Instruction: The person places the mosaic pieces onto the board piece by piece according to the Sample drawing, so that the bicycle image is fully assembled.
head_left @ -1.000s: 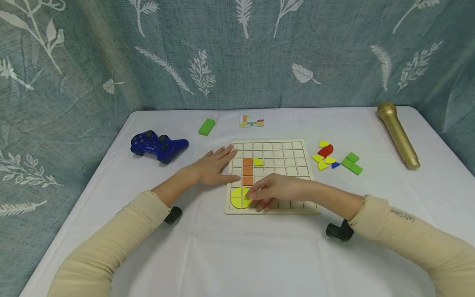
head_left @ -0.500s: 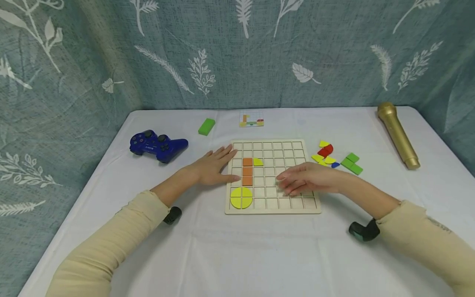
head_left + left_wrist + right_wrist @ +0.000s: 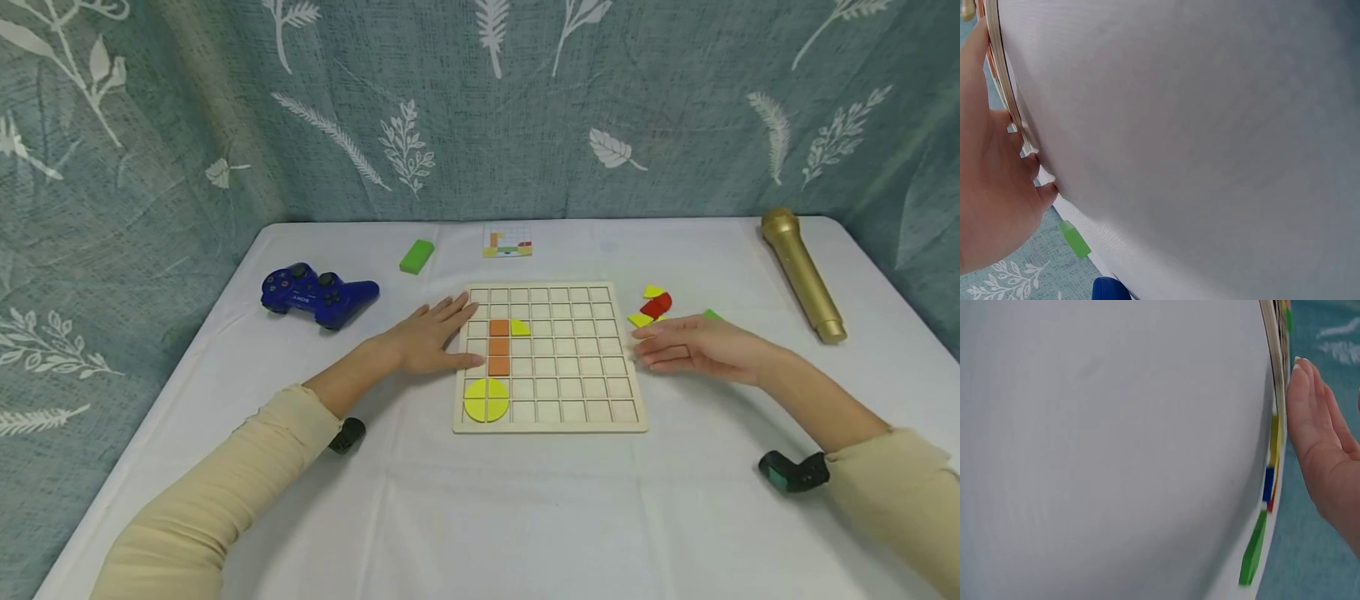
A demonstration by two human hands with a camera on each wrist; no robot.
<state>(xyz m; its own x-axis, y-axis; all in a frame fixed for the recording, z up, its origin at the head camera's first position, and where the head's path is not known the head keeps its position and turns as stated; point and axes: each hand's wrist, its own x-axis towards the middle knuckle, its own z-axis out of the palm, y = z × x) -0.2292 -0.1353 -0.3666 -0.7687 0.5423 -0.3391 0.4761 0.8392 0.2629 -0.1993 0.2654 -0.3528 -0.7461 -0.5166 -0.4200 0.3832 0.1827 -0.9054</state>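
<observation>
A wooden grid board lies on the white table. In its left part sit several orange squares, a yellow quarter-circle and a yellow circle made of quarter pieces. My left hand rests at the board's left edge, fingers spread and straight. Past the right edge, my right hand hovers with nothing in its fingers, which look nearly straight in the right wrist view. It partly covers the loose pieces: yellow ones, red ones and green ones. A blue piece shows in the right wrist view.
A small pattern card lies behind the board, with a green block to its left. The blue game controller is at the left, the gold microphone at the right. A patterned curtain hangs behind the table.
My right hand has left the yellow circle, moved right across the board and come over the loose pieces. The circle stays in place. My left hand has not moved.
</observation>
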